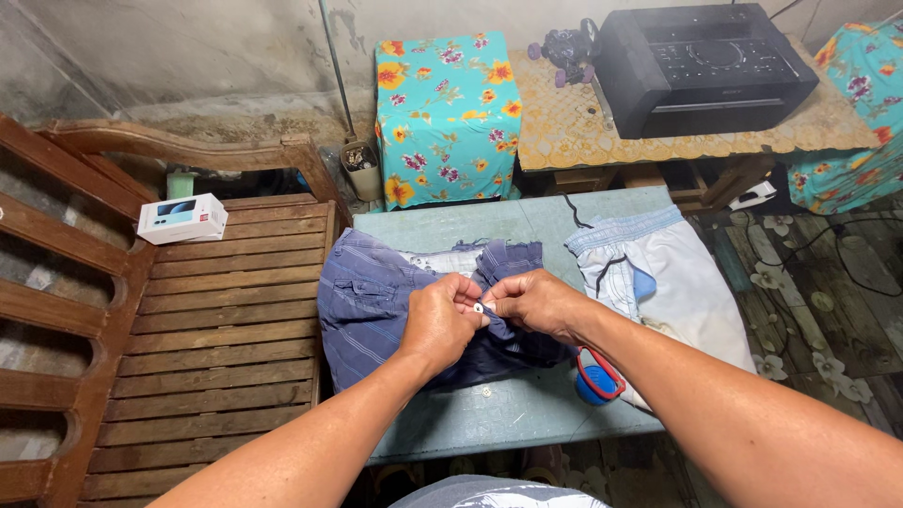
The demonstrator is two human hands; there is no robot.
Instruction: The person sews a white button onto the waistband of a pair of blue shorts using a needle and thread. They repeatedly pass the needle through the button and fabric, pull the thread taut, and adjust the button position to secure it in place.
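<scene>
Two hands (484, 310) pinch one button (479, 308) | two shorts: blue (367, 301), white (673, 273)

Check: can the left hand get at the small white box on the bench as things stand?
Probably yes. The white box sits in the open on the bench slats, nothing between it and the left hand, though the fingers now pinch the blue shorts.
</scene>
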